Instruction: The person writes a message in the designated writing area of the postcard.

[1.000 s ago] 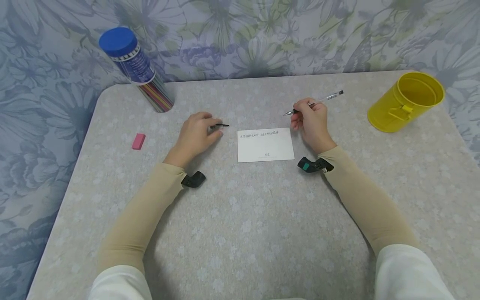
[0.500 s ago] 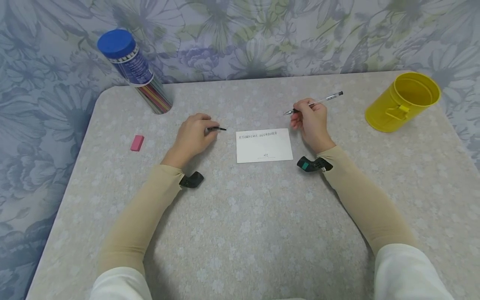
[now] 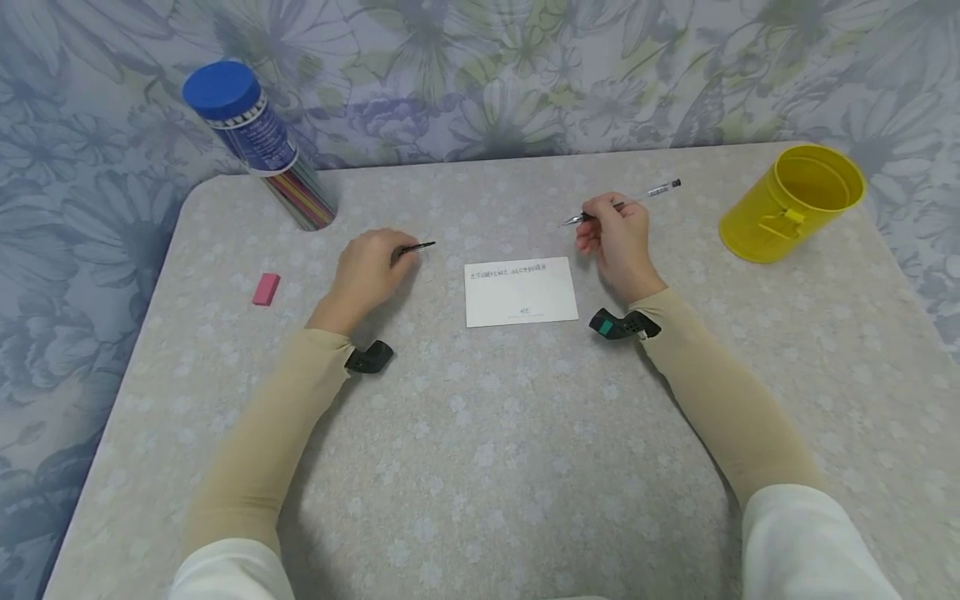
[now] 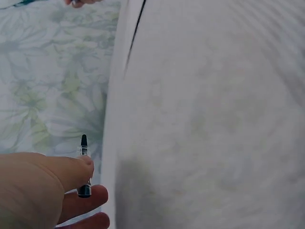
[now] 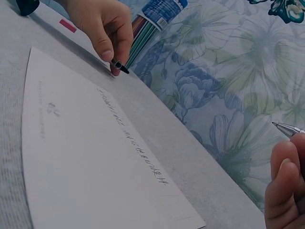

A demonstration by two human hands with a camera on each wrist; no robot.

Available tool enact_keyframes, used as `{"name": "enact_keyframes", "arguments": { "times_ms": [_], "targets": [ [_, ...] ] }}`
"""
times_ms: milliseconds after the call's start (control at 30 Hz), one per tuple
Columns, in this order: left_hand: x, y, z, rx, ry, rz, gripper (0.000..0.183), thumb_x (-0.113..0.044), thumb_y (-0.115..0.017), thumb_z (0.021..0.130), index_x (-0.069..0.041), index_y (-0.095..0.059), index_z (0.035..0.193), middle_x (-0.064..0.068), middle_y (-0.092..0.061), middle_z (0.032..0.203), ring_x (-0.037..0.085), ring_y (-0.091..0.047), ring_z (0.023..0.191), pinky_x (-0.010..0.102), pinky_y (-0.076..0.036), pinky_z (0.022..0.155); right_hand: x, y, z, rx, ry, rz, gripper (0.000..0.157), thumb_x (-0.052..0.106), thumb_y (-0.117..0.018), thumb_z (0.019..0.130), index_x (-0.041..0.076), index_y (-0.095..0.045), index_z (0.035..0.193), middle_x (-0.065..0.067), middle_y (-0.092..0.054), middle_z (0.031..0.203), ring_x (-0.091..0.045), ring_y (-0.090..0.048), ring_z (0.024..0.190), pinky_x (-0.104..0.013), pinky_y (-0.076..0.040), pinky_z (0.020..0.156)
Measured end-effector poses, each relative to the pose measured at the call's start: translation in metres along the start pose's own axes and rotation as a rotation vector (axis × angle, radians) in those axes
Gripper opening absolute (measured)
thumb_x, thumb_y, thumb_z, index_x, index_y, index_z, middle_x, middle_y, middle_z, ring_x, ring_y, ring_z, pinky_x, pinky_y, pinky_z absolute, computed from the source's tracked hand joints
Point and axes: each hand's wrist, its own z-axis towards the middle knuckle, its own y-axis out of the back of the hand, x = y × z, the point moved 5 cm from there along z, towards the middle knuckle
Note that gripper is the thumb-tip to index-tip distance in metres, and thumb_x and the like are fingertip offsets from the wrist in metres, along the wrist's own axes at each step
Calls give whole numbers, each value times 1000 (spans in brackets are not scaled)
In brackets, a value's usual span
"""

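In the head view my left hand point(image 3: 371, 268) is left of a white card point(image 3: 521, 293), pinching a small pen cap point(image 3: 418, 247). The left wrist view shows this pen cap point(image 4: 84, 151), clear with a black tip, between thumb and fingers. My right hand point(image 3: 617, 242) grips a clear-barrelled pen point(image 3: 663, 188) beyond the card's right corner. Its metal tip points left, apart from the card. A line of handwriting runs along the card's far edge, with a small mark near the opposite edge. In the right wrist view the pen point(image 5: 288, 129) is mostly out of frame.
A pink eraser point(image 3: 266, 289) lies left of my left hand. Behind it stands a blue-lidded tube of coloured pencils point(image 3: 258, 142). At the far right is a yellow lidless canister point(image 3: 780, 208). Floral wallpaper point(image 3: 495, 75) borders the table's point(image 3: 480, 467) back edge.
My left hand has moved left, away from the card, with the pen cap, which now sits closer in its pinch. The right hand keeps its pen grip. The whole view shifts slightly.
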Motion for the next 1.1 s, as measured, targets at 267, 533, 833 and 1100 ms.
{"name": "enact_keyframes", "arguments": {
  "times_ms": [267, 533, 833, 1100],
  "targets": [
    [-12, 25, 2, -54, 45, -184, 24, -19, -70, 97, -4, -74, 116, 17, -77, 104, 32, -72, 95, 43, -51, 77, 11, -6, -1, 42, 30, 19, 23, -2, -52, 95, 4, -58, 74, -1, -59, 51, -11, -54, 37, -20, -42, 36],
    [-36, 29, 7, -13, 149, -485, 24, -21, -75, 93, -9, -77, 114, 12, -74, 99, 7, -64, 78, 21, -48, 66, 16, -22, -16, 153, -30, 4, 20, -1, -53, 97, 5, -58, 78, -2, -65, 58, -10, -62, 45, -20, -52, 45],
    [-71, 25, 6, 26, 100, -627, 25, -21, -74, 95, -7, -77, 115, 10, -74, 101, 6, -62, 76, 20, -48, 68, 24, -54, -40, 299, -21, 70, 21, -4, -51, 98, 7, -60, 83, -1, -69, 62, -11, -67, 49, -22, -55, 48],
    [-92, 21, 9, 35, 19, -636, 23, -18, -74, 94, -6, -78, 112, 10, -73, 93, 11, -58, 72, 22, -47, 65, 25, -71, -59, 369, -56, 154, 18, -6, -51, 98, 7, -55, 87, -3, -72, 65, -13, -70, 53, -24, -58, 52]
  ]
}}
